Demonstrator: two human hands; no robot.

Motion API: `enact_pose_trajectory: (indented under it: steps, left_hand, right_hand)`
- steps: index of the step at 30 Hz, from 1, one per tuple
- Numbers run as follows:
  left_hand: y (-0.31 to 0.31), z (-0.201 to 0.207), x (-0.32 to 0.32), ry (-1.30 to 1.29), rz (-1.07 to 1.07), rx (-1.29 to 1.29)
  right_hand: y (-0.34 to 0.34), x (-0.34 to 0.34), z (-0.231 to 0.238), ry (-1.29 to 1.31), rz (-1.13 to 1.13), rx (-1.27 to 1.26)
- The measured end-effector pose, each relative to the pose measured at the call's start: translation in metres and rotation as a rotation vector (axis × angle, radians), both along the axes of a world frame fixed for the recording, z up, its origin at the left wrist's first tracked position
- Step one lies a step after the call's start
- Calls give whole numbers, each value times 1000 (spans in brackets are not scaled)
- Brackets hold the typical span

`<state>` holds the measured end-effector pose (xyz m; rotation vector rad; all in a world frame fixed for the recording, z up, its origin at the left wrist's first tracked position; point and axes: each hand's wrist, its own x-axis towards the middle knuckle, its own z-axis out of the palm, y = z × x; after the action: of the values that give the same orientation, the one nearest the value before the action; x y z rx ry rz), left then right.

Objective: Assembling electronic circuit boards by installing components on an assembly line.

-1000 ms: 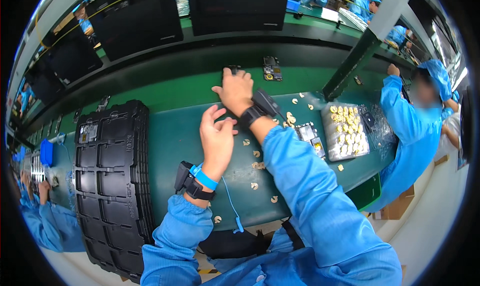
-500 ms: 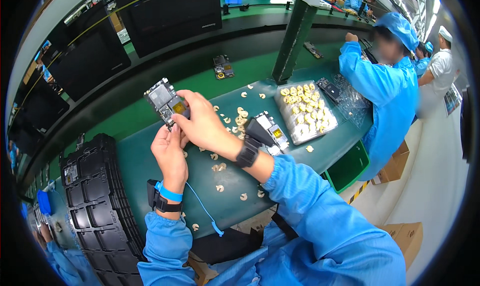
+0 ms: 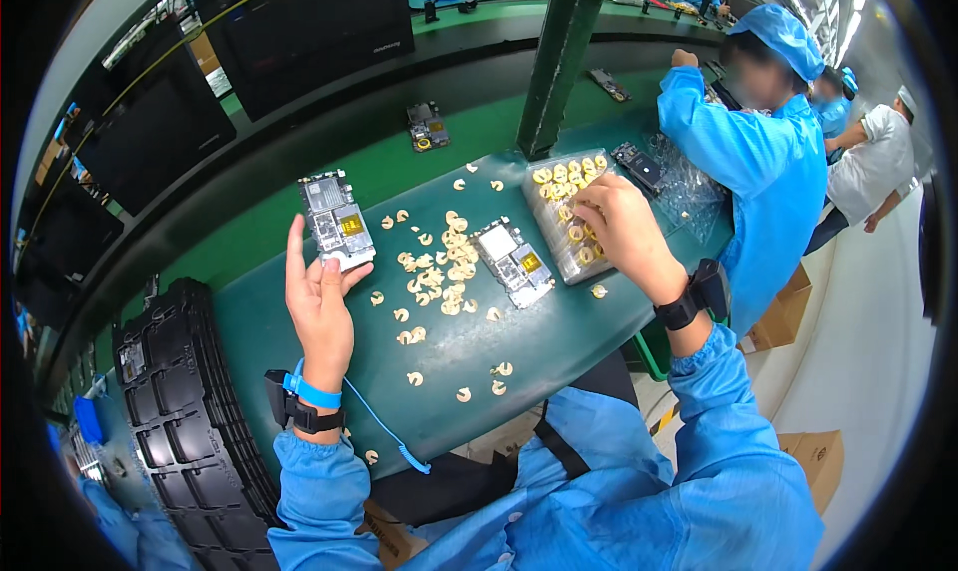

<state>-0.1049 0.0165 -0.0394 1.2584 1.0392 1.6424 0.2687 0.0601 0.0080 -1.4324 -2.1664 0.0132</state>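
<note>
Head view: your left hand (image 3: pixel 321 306) pinches the circuit board (image 3: pixel 336 219) above the worktop (image 3: pixel 559 341); your right hand (image 3: pixel 621 227) closes its fingers in the parts tray (image 3: pixel 561 212). Lift one yellow piece cleanly, board held level.

My view is bright and even, with light coming from above. I see a white glare at the top right corner. Shadows are soft and small under the left hand (image 3: pixel 321 311) and the right hand (image 3: pixel 624 234). The middle looks sharp. The round lens bends the green table (image 3: pixel 519 341) edge and the dark screens (image 3: pixel 309 27), and the rim goes black. The face of the person (image 3: pixel 763 142) beside me is blurred.
</note>
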Motion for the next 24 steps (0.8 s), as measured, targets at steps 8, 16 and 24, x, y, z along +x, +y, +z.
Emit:
enact_pose_trajectory:
  steps: [8,16,24]
  left_hand:
    - [-6,-2,2,171,-29,-6]
    - [-17,11,5,404,7,175]
    - [-17,5,-2,251,29,163]
  right_hand:
    - [11,3,2,54,73,173]
    - [-10,-112,26,871,338,-425]
    - [0,-191,23,487,727,-185]
